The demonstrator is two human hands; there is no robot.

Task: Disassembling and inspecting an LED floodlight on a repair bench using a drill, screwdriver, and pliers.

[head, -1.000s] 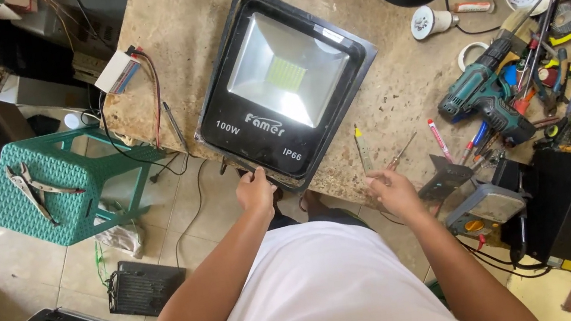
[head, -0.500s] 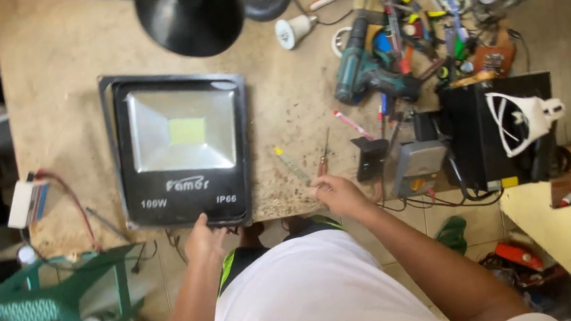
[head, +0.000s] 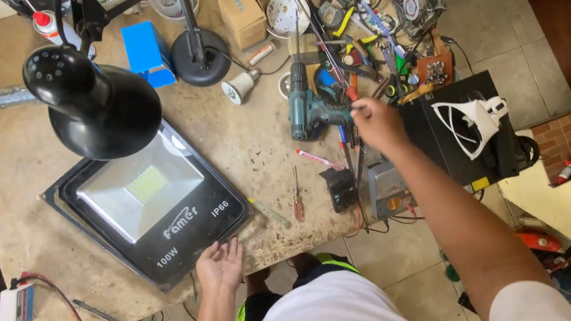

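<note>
Top-down head view over a worn beige table (head: 13, 156). Left hand (head: 220, 264) flat, fingers spread and released, resting at the near corner of a large black floodlight (head: 149, 207) lying face up on the table's near-left part, tilted diagonally, its pale reflector and yellow LED panel showing. Right hand (head: 377, 124) stretched out over the right side of the table, fingers curled at the tips of some thin tools by the teal cordless drill (head: 309, 108); cannot tell whether grasping anything or only touching. Drill lying flat, just left of the right hand. Red-handled screwdriver (head: 297, 195) and a pink pen-like tool (head: 319, 159) lying between the floodlight and the right arm, apart from both hands. Small black block (head: 340, 188) and a grey box with orange knob (head: 388, 190) at the table's near edge, under the right forearm. Black box with white bracket on top (head: 472, 125) right of the right hand. Black desk lamp (head: 96, 102) overhanging the floodlight's far corner. Blue box (head: 147, 53), cardboard box (head: 241, 12), white bulb (head: 240, 86) and a heap of pliers and cutters (head: 364, 28) along the far side. White driver unit with red wires (head: 15, 309) off the table's left near corner.
</note>
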